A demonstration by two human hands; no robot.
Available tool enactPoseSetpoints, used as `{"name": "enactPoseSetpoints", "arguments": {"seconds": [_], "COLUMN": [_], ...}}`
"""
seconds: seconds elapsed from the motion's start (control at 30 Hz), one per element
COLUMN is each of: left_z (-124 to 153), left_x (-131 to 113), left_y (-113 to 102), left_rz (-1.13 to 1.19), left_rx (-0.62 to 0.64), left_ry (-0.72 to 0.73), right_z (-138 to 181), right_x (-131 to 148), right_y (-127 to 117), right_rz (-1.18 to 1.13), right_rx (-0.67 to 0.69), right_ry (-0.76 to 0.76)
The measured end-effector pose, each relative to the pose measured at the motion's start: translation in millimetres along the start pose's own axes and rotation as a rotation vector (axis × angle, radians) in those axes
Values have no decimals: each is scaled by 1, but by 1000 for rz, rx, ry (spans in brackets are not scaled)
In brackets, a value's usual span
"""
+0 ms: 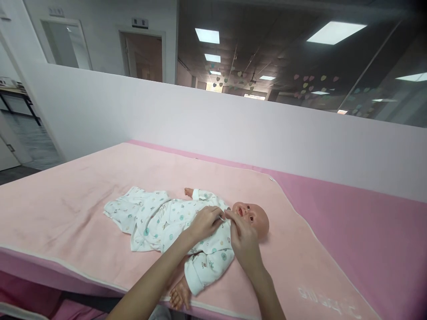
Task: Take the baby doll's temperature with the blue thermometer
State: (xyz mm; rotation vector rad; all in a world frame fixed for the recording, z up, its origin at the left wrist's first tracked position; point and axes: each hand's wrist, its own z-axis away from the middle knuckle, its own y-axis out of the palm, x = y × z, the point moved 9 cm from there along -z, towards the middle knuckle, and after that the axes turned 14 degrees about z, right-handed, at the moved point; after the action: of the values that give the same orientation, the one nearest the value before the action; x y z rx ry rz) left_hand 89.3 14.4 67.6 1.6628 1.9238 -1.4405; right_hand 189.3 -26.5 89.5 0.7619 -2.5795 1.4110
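A baby doll (254, 218) lies on its back on a pink blanket (83, 195), head to the right. It wears a white printed romper (160, 220). My left hand (204, 222) pinches the romper's fabric at the doll's neck. My right hand (243, 238) meets it there, fingers pinched on the collar just under the doll's chin. Both hands are closed on the garment near what looks like a small snap. The doll's near arm, in its sleeve (207, 266), points toward me and ends in a bare hand (180, 294).
The blanket covers a darker pink mattress (367, 222) that shows at the right and front edge. A low white partition wall (233, 129) runs behind it. A doorway and corridor lie at the far left.
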Motion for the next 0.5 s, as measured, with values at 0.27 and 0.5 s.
{"name": "enactPoseSetpoints", "arguments": {"seconds": [0.27,0.5], "left_z": [-2,-2], "left_x": [20,13], "left_y": [-8,-6], "left_rz": [241,376], "left_rx": [-79,-40], "left_ry": [-82,-91], "right_z": [-27,-6], "right_x": [18,8], "right_y": [37,36], "right_rz": [-201,-223], "right_rx": [-352,-450], "right_ry": [20,93]}}
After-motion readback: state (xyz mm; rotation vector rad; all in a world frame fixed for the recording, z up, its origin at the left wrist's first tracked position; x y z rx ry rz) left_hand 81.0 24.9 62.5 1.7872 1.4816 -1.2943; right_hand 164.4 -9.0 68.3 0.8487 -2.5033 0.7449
